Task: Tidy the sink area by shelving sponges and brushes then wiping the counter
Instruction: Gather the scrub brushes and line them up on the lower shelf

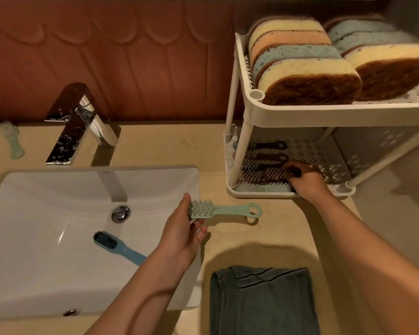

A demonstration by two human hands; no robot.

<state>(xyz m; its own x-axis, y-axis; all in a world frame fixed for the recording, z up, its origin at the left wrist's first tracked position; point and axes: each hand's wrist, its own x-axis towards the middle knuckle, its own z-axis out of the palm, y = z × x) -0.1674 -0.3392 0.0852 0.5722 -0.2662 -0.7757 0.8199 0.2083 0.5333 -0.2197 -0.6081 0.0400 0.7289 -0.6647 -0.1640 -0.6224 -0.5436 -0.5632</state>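
Note:
My left hand (183, 234) pinches the bristle head of a mint-green brush (224, 210) over the sink's right edge, its handle pointing right. My right hand (304, 178) reaches into the lower tier of the white rack (288, 116) and grips the handle of a dark brown brush (273, 174), which lies among several other brushes there. Several sponges (307, 81) stand on edge on the rack's upper tier. A blue brush (117, 246) lies in the white sink (46, 226). Another pale green brush (13, 141) lies on the counter at far left.
A chrome faucet (79, 124) stands behind the sink. A folded dark teal towel (261, 301) lies on the beige counter (252, 240) near its front edge. A reddish tiled wall runs along the back.

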